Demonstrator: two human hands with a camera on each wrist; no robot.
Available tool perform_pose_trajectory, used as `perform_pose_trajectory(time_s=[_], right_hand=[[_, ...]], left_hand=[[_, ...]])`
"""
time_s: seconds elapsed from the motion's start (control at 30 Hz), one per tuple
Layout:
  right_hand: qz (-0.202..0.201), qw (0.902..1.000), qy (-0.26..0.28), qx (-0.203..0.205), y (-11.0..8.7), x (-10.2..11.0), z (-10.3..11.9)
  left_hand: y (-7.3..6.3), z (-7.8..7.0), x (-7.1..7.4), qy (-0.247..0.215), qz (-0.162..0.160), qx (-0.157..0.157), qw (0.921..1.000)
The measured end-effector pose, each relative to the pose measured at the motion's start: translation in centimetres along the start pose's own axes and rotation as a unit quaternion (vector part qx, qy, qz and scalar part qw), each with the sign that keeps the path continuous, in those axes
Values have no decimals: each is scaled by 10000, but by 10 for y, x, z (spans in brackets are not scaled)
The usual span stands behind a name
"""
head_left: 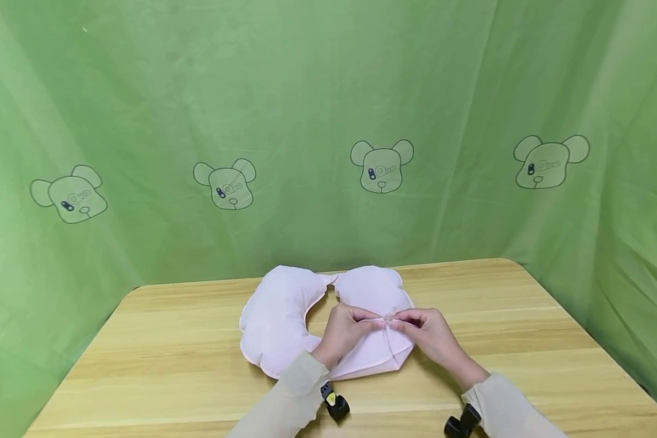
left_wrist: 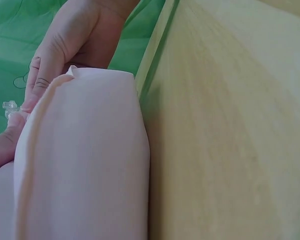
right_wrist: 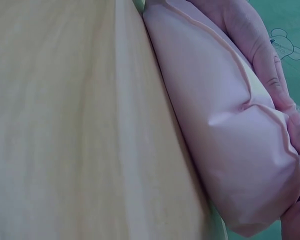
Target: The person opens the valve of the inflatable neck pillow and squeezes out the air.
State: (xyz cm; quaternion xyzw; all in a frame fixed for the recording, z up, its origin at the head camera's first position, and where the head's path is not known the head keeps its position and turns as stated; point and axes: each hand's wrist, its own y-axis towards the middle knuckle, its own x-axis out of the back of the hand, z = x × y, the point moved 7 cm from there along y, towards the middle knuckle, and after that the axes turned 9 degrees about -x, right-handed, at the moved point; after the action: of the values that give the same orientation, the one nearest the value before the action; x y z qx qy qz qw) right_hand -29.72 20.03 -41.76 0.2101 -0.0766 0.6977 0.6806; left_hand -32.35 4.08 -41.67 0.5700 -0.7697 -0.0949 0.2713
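Note:
A pale pink inflatable neck pillow (head_left: 276, 316), puffed up and U-shaped, lies on the wooden table. On its right arm sits a small clear plastic air valve (head_left: 389, 317), partly covered by fingertips. From the left, my left hand (head_left: 344, 331) pinches at the valve with thumb and fingers, its wrist over the pillow's near edge. My right hand (head_left: 431, 334) meets it from the other side, thumb and fingertips pinching there too. The left wrist view shows the clear valve (left_wrist: 10, 106) sticking out between the fingertips. Creases in the pillow (right_wrist: 230, 125) run near the right hand in the right wrist view.
The wooden table (head_left: 175, 340) extends around the pillow on all sides. Behind it hangs a green curtain (head_left: 306, 91) printed with bear heads. Black wrist-worn devices (head_left: 336, 404) sit by both sleeves.

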Motion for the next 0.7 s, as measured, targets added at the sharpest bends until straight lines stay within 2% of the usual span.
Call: perform_pose_trajectory(time_s=[0.43, 0.63, 0.7], right_hand=[[187, 9995, -132, 215, 1, -2, -1], [270, 9993, -233, 93, 0, -4, -4], [280, 9992, -283, 59, 0, -5, -6]], left_hand=[[-2, 7, -1, 5, 130, 460, 9989], [-4, 13, -3, 27, 136, 647, 9978], [-4, 14, -4, 71, 151, 613, 9980]])
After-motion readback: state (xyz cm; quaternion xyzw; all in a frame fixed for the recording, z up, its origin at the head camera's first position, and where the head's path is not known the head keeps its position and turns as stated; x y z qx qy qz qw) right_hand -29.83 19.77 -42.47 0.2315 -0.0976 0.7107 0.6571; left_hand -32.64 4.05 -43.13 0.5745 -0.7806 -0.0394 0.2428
